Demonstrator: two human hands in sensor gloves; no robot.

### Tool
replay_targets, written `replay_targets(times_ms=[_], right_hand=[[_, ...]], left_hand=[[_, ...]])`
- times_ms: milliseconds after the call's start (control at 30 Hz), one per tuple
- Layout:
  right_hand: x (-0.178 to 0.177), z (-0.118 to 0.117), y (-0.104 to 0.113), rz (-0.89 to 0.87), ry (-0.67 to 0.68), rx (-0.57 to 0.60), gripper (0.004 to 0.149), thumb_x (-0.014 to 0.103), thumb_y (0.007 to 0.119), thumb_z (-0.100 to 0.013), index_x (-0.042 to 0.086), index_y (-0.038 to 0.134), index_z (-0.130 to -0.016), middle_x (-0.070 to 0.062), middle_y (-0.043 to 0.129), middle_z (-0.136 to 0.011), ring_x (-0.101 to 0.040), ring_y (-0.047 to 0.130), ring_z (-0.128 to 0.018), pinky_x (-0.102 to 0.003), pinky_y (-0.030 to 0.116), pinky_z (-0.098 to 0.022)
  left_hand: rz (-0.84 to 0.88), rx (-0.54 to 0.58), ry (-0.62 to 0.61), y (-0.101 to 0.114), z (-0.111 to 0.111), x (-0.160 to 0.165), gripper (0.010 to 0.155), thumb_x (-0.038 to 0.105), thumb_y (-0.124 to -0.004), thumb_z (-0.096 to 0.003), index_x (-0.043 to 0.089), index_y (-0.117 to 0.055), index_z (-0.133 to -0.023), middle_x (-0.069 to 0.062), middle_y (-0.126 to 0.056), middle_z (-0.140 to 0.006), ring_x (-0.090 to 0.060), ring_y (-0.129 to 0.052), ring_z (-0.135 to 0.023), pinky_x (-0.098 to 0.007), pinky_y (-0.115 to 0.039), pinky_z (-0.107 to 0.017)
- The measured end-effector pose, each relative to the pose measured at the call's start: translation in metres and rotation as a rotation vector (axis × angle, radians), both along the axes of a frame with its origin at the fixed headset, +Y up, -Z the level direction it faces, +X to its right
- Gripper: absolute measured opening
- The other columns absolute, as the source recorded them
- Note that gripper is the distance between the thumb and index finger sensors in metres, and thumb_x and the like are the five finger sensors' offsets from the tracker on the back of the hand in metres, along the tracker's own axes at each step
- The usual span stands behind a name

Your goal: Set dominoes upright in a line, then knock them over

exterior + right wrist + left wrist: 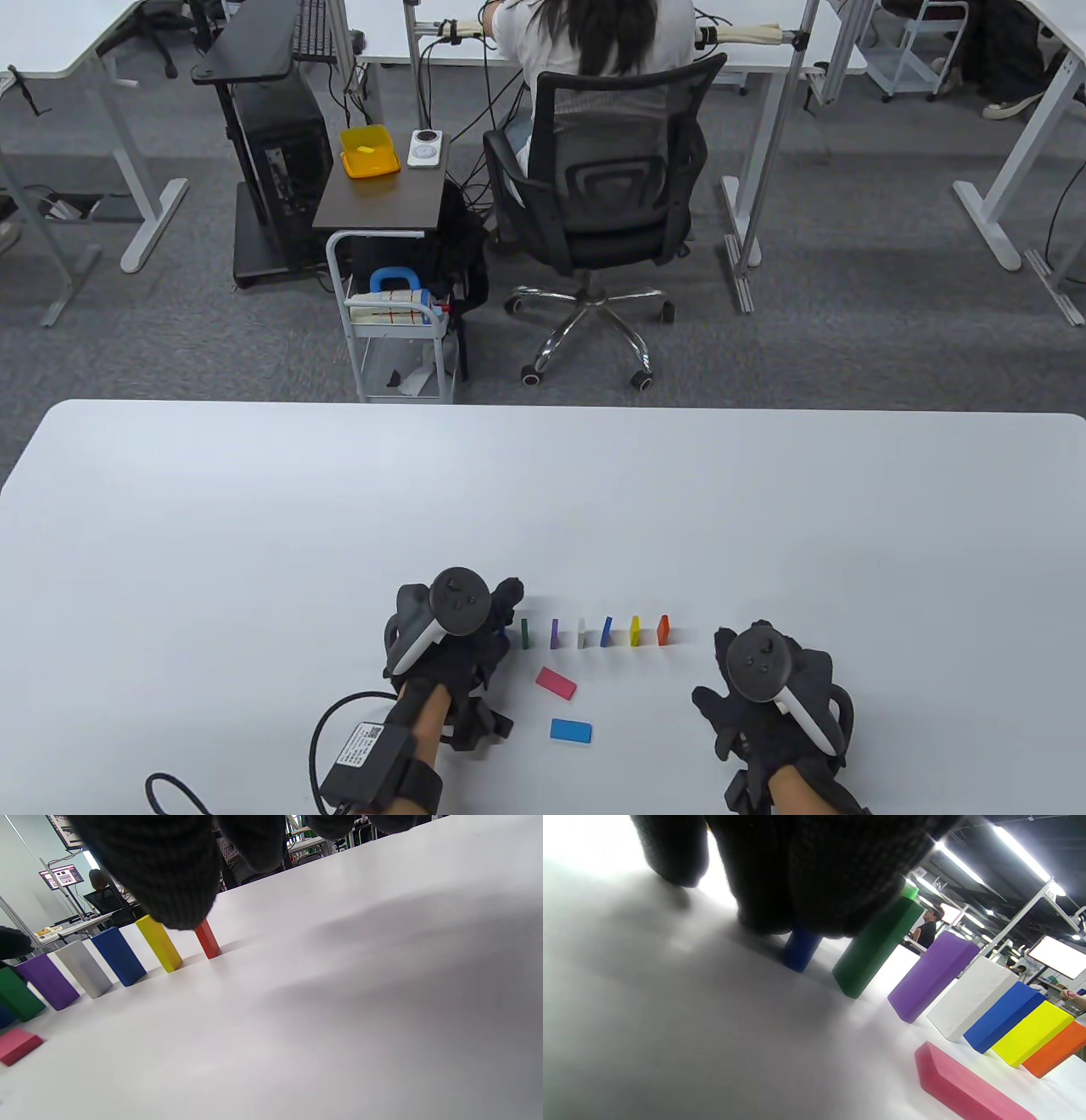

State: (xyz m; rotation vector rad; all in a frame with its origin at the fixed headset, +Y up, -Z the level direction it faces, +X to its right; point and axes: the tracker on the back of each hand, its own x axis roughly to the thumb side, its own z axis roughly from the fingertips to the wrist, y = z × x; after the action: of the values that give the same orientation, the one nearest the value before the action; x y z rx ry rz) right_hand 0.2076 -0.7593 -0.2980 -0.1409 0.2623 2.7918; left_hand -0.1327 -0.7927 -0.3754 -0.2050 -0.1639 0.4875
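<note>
Several dominoes stand upright in a row: green (525, 633), purple (554, 633), white (581, 632), blue (606, 632), yellow (635, 631) and orange (663, 630). At the row's left end my left hand (507, 617) pinches the top of a dark blue domino (799, 951), which stands on the table just left of the green domino (874, 946). Its upper half is hidden by my fingers (806, 870). A pink domino (556, 682) and a light blue domino (570, 730) lie flat in front of the row. My right hand (721, 675) rests on the table, fingers relaxed, right of the orange one, holding nothing.
The white table (254, 526) stretches wide to the back, left and right. Its far edge is well behind the row. Beyond it are a person in an office chair (607, 187) and a small cart (399, 340).
</note>
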Motion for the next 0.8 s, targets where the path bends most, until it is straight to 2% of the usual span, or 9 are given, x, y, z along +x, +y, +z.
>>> replay_targets(times_ms=[500,800], right_hand=[[0.0007,-0.0004,-0.0012,-0.005,0.0,-0.011,0.079,0.048,0.084,-0.041,0.015,0.059,-0.107,-0.028,0.038,-0.11,-0.063,0.043,-0.095,-0.071,0.042,-0.068],[0.0013,0.0007,0.0009,-0.006,0.0,-0.01,0.079,0.048,0.085,-0.04,0.015,0.059,-0.107,-0.028,0.038,-0.11,-0.063,0.043,-0.095,-0.071,0.042,-0.068]], left_hand=[[-0.026,-0.027,-0.014,-0.0005,-0.0003,0.0005,0.079,0.028,-0.098,-0.0345,0.039,-0.056,-0.1,0.01,-0.089,-0.096,-0.016,-0.098,-0.086,-0.054,-0.077,-0.073],[-0.021,-0.059,-0.027,0.0011,0.0006,0.0013,0.084,0.03,-0.099,-0.0332,0.038,-0.052,-0.102,0.002,-0.073,-0.109,-0.018,-0.095,-0.089,-0.055,-0.075,-0.073]])
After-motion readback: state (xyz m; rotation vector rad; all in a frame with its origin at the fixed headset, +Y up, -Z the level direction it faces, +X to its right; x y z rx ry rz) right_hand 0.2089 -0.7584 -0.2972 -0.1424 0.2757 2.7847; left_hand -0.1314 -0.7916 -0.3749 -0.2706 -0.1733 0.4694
